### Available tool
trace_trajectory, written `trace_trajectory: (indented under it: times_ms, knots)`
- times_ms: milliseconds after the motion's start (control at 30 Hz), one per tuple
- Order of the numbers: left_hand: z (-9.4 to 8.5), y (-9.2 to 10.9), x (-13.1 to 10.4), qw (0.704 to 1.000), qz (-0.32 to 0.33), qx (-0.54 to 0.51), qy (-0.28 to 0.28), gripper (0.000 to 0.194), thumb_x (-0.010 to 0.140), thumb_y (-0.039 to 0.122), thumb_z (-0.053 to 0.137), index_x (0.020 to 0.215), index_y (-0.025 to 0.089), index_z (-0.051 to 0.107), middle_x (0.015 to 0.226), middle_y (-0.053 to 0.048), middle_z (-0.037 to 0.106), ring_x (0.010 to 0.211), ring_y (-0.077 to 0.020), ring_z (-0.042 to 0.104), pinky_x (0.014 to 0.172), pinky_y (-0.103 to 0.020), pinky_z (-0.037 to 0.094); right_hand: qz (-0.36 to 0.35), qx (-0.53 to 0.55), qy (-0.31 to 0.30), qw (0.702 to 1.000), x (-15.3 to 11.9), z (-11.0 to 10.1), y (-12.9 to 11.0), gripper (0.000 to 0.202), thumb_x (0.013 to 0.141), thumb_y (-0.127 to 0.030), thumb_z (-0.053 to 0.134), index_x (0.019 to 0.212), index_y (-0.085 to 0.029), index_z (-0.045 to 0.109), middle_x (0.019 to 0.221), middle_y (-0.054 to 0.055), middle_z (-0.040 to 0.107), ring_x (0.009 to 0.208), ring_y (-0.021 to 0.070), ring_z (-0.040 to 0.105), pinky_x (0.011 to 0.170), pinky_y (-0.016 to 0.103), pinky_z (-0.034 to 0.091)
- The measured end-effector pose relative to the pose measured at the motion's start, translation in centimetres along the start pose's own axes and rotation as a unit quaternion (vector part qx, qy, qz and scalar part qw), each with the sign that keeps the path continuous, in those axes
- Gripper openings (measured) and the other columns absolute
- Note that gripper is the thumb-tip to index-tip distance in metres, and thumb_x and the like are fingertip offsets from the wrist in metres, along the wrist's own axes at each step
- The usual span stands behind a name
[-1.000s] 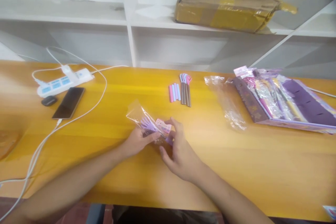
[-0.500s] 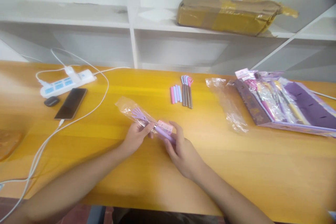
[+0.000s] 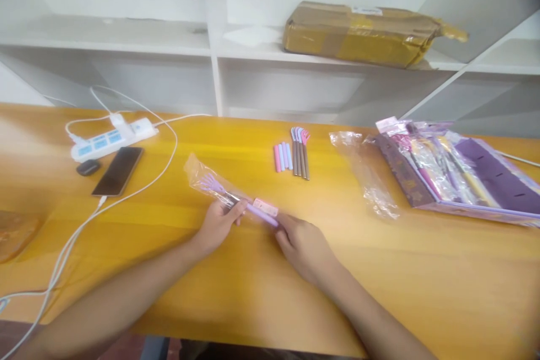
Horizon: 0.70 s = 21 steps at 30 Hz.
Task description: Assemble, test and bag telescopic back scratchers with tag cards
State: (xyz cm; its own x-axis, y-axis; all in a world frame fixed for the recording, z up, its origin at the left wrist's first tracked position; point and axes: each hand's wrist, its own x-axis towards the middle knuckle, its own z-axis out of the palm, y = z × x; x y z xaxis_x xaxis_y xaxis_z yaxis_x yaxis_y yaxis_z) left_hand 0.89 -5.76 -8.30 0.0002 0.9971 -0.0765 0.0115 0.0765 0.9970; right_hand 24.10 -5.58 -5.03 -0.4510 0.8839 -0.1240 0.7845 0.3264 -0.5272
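Flattened since earlier, the clear crinkled sleeve [image 3: 219, 188] with its lilac pen [image 3: 257, 211] is pinched by left hand [image 3: 217, 225] and right hand [image 3: 304, 244], fingers closed.

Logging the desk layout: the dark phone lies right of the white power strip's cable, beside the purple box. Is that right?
Not quite. In the head view the dark phone lies at the table's left, just below the white power strip, far from the purple box at the right.
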Motion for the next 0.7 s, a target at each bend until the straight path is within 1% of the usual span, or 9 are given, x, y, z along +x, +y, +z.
trace_trajectory:
  times_ms: [33, 67, 233, 333, 400, 500, 600, 700]
  knots:
    - [0.0, 0.1, 0.1, 1.000, 0.001, -0.006, 0.011, 0.042, 0.094, 0.057, 0.068, 0.086, 0.016, 0.073, 0.063, 0.002, 0.057, 0.057, -0.0120, 0.052, 0.060, -0.025, 0.041, -0.003, -0.007, -0.008, 1.000, 0.2, -0.4, 0.2, 0.017, 0.096, -0.016, 0.044, 0.093, -0.020, 0.060, 0.088, 0.005, 0.070, 0.072, 0.0180, 0.062, 0.066, 0.026, 0.038]
    - [0.1, 0.1, 0.1, 1.000, 0.000, -0.011, 0.015, 0.042, 0.093, 0.058, 0.069, 0.086, 0.016, 0.072, 0.064, 0.002, 0.056, 0.057, -0.0116, 0.051, 0.059, -0.025, 0.040, -0.009, -0.003, -0.016, 1.000, 0.3, -0.7, 0.2, 0.018, 0.097, -0.017, 0.043, 0.090, -0.020, 0.059, 0.086, 0.004, 0.069, 0.071, 0.0172, 0.061, 0.065, 0.026, 0.037]
    - [0.2, 0.0, 0.1, 0.999, -0.015, -0.032, 0.009, 0.046, 0.092, 0.060, 0.070, 0.085, 0.015, 0.073, 0.062, 0.002, 0.057, 0.056, -0.0111, 0.051, 0.059, -0.026, 0.040, -0.030, 0.037, -0.033, 0.998, 0.3, -1.7, 0.0, 0.017, 0.095, -0.014, 0.048, 0.084, -0.021, 0.060, 0.080, 0.001, 0.067, 0.067, 0.0156, 0.059, 0.064, 0.025, 0.036]
    - [0.1, -0.2, 0.0, 0.999, -0.021, -0.042, 0.015, 0.047, 0.091, 0.061, 0.070, 0.083, 0.015, 0.072, 0.062, 0.001, 0.058, 0.056, -0.0109, 0.051, 0.059, -0.026, 0.040, -0.060, 0.068, -0.042, 0.995, 0.0, -1.8, -0.2, 0.020, 0.099, -0.017, 0.048, 0.088, -0.022, 0.064, 0.078, 0.001, 0.068, 0.066, 0.0161, 0.060, 0.063, 0.025, 0.040]
    - [0.0, -0.4, 0.1, 0.999, -0.022, -0.043, 0.018, 0.047, 0.092, 0.061, 0.070, 0.083, 0.015, 0.072, 0.062, 0.001, 0.058, 0.056, -0.0111, 0.052, 0.060, -0.026, 0.040, -0.082, 0.087, -0.045, 0.992, -0.1, -1.8, -0.2, 0.023, 0.103, -0.021, 0.047, 0.091, -0.022, 0.066, 0.077, 0.001, 0.069, 0.065, 0.0166, 0.060, 0.063, 0.026, 0.042]
    - [0.0, -0.5, 0.1, 0.999, -0.020, -0.043, 0.012, 0.046, 0.092, 0.061, 0.071, 0.087, 0.015, 0.073, 0.062, 0.002, 0.058, 0.057, -0.0116, 0.052, 0.061, -0.026, 0.041, -0.099, 0.098, -0.055, 0.989, -0.2, -1.6, -0.2, 0.027, 0.108, -0.029, 0.044, 0.096, -0.022, 0.067, 0.079, 0.003, 0.070, 0.066, 0.0174, 0.061, 0.064, 0.026, 0.044]
    - [0.0, -0.3, -0.2, 0.999, -0.022, -0.022, -0.025, 0.048, 0.092, 0.062, 0.069, 0.094, 0.014, 0.074, 0.068, 0.000, 0.062, 0.060, -0.0121, 0.054, 0.062, -0.026, 0.043, -0.081, 0.085, -0.076, 0.990, -0.1, -1.3, -0.2, 0.034, 0.111, -0.038, 0.040, 0.103, -0.021, 0.068, 0.087, 0.005, 0.073, 0.071, 0.0187, 0.064, 0.067, 0.027, 0.046]
    - [0.0, -0.2, -0.4, 0.998, -0.030, -0.001, -0.060, 0.051, 0.095, 0.064, 0.064, 0.098, 0.013, 0.074, 0.070, -0.001, 0.064, 0.061, -0.0126, 0.054, 0.062, -0.026, 0.043, -0.072, 0.072, -0.100, 0.990, 0.0, -1.3, 0.0, 0.033, 0.111, -0.041, 0.042, 0.108, -0.020, 0.067, 0.098, 0.008, 0.075, 0.078, 0.0203, 0.067, 0.071, 0.028, 0.047]
